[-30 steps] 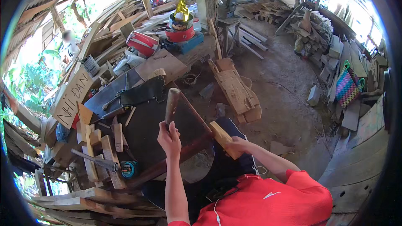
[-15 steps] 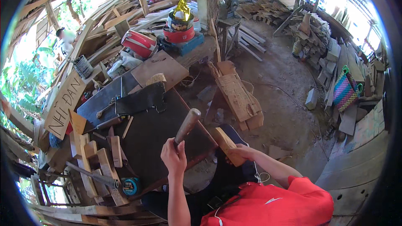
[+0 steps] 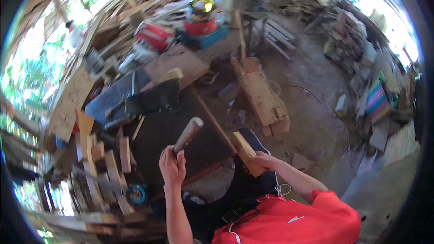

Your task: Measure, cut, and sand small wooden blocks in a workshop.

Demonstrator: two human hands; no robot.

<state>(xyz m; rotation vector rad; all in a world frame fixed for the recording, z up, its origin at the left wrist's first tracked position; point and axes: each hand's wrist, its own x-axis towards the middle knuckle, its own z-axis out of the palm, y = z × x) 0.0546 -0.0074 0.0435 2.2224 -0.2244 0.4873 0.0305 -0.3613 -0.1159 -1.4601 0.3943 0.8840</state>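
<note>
My left hand [image 3: 172, 166] is closed around a thick, round brown wooden stick [image 3: 188, 134], shaped like a handle or small club. Its blunt end points up and away, over the dark workbench top [image 3: 199, 147]. My right hand [image 3: 266, 161] grips a pale, oblong wooden block [image 3: 248, 152], held tilted above my leg just past the bench's right edge. The stick and the block are well apart. Whatever lies under my right palm is hidden.
Wood pieces [image 3: 115, 171] and a round teal tape measure [image 3: 137, 194] lie at the bench's left. Beyond is a dark sheet [image 3: 153, 98]. A rough carved board [image 3: 262, 92] leans past the bench, and stacked planks fill the back. A person [image 3: 73, 36] is far left.
My left hand has shifted left and slightly up with the stick. The right hand and block have barely moved. The whole view has shifted and become blurred.
</note>
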